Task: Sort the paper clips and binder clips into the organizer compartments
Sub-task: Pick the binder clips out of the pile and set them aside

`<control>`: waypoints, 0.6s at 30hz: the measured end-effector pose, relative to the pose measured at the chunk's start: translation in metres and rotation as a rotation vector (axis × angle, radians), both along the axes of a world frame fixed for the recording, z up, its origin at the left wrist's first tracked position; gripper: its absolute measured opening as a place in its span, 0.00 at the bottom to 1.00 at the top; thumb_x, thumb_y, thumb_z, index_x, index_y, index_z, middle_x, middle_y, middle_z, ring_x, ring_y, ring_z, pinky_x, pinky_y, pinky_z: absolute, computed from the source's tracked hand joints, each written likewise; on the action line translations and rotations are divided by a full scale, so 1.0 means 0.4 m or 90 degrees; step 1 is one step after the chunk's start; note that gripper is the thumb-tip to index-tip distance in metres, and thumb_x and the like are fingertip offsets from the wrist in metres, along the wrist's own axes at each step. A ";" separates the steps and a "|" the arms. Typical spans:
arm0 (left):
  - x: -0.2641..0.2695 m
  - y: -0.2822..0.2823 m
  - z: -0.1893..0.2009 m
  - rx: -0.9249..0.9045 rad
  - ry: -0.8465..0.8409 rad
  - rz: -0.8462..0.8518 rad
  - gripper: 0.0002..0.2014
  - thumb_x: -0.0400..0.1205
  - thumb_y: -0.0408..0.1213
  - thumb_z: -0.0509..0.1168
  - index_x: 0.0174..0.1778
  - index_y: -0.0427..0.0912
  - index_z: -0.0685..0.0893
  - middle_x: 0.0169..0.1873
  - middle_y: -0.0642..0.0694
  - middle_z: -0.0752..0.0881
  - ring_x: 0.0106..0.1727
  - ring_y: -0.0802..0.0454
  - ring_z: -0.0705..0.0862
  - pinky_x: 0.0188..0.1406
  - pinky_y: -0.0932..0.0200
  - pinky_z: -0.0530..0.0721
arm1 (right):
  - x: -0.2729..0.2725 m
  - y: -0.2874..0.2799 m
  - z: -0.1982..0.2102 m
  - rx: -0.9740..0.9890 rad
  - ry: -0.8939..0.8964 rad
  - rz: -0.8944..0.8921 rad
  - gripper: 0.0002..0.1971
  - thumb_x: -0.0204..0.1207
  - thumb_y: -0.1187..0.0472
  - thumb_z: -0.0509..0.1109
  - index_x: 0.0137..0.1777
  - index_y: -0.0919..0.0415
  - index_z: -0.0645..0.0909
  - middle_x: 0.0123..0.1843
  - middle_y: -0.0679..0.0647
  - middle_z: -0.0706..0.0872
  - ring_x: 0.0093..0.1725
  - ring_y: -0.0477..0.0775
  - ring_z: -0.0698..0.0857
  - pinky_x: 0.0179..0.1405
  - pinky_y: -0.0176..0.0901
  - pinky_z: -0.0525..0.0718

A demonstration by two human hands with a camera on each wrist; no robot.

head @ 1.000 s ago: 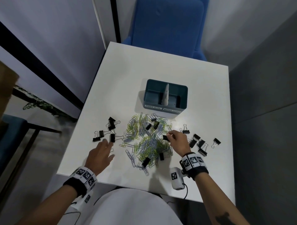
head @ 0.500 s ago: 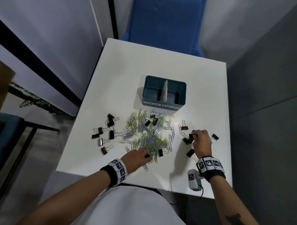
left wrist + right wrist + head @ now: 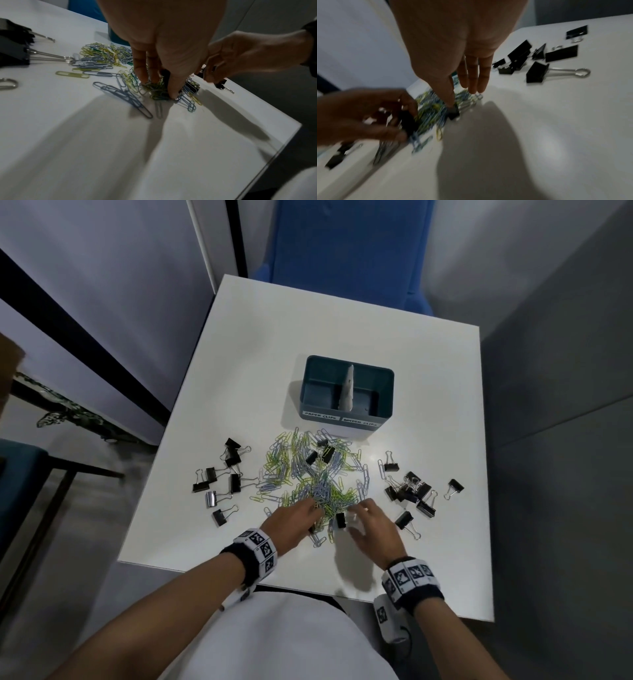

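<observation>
Teal plastic two-compartment organizer (image 3: 346, 392): both compartments look empty; sorting barely begun. Before it, mixed paper clips (image 3: 308, 474), black binder clips (image 3: 409, 491) on the white bench (image 3: 342, 330). Your left hand (image 3: 291, 522) pinches paper clips; your right hand (image 3: 371, 523) pinches a binder clip.

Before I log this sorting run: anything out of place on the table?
Yes. Several black binder clips lie mixed into the paper clip pile instead of with the groups either side. Both compartments of the organizer look empty; its white divider looks ragged.
</observation>
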State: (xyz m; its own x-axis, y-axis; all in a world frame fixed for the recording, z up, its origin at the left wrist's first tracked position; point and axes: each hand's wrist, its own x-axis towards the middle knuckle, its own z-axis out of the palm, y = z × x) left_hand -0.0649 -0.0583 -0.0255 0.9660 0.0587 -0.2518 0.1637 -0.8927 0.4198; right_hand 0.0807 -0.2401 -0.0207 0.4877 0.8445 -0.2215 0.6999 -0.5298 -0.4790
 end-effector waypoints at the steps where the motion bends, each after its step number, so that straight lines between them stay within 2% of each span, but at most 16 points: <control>1: -0.001 0.005 -0.001 -0.020 0.003 0.024 0.19 0.72 0.29 0.73 0.56 0.43 0.75 0.49 0.44 0.79 0.38 0.48 0.80 0.25 0.57 0.79 | -0.014 0.004 -0.009 -0.015 0.005 0.025 0.20 0.72 0.62 0.76 0.64 0.56 0.78 0.63 0.53 0.79 0.49 0.50 0.83 0.42 0.33 0.81; 3: -0.002 0.014 0.005 -0.072 0.017 0.071 0.16 0.74 0.31 0.72 0.54 0.44 0.76 0.50 0.46 0.79 0.41 0.47 0.81 0.31 0.52 0.82 | -0.031 0.013 -0.026 -0.035 0.003 0.036 0.21 0.71 0.62 0.76 0.64 0.56 0.77 0.63 0.53 0.79 0.50 0.52 0.83 0.38 0.38 0.85; 6: 0.004 0.028 0.027 -0.156 0.026 0.153 0.11 0.76 0.33 0.71 0.48 0.48 0.76 0.47 0.52 0.81 0.42 0.50 0.82 0.39 0.49 0.84 | -0.040 0.023 -0.044 -0.053 -0.006 0.009 0.18 0.71 0.63 0.75 0.60 0.55 0.78 0.59 0.53 0.80 0.50 0.55 0.83 0.34 0.45 0.86; 8: 0.005 0.040 0.042 -0.196 0.025 0.204 0.11 0.77 0.32 0.70 0.46 0.50 0.75 0.44 0.54 0.83 0.41 0.52 0.82 0.38 0.52 0.83 | -0.040 0.028 -0.049 -0.068 -0.016 0.000 0.16 0.71 0.62 0.75 0.57 0.54 0.78 0.56 0.51 0.81 0.50 0.55 0.82 0.33 0.45 0.84; 12: -0.015 0.080 0.061 -0.226 -0.020 0.270 0.10 0.79 0.34 0.68 0.49 0.55 0.77 0.42 0.58 0.84 0.40 0.57 0.82 0.36 0.56 0.81 | -0.041 0.031 -0.040 -0.075 -0.024 -0.006 0.14 0.71 0.52 0.74 0.54 0.54 0.78 0.52 0.49 0.81 0.49 0.53 0.80 0.31 0.46 0.83; 15: -0.049 0.120 0.067 -0.223 -0.068 0.348 0.10 0.81 0.36 0.68 0.57 0.50 0.81 0.50 0.55 0.85 0.44 0.56 0.83 0.39 0.59 0.82 | -0.039 0.025 -0.024 -0.044 0.011 -0.050 0.15 0.68 0.47 0.75 0.48 0.52 0.76 0.48 0.46 0.80 0.46 0.49 0.78 0.32 0.43 0.82; 18: -0.100 0.183 0.078 -0.169 -0.089 0.460 0.09 0.81 0.34 0.68 0.55 0.48 0.83 0.49 0.54 0.85 0.46 0.54 0.84 0.42 0.59 0.81 | -0.016 0.010 0.003 -0.003 0.081 -0.144 0.15 0.67 0.53 0.77 0.44 0.50 0.72 0.44 0.44 0.80 0.43 0.46 0.78 0.33 0.36 0.79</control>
State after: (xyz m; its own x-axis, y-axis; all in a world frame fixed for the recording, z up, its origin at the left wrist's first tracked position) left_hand -0.1048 0.0150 0.0056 0.7352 0.6395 -0.2247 0.5958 -0.4516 0.6641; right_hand 0.0742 -0.2360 -0.0196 0.6322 0.7156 -0.2969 0.4979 -0.6689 -0.5520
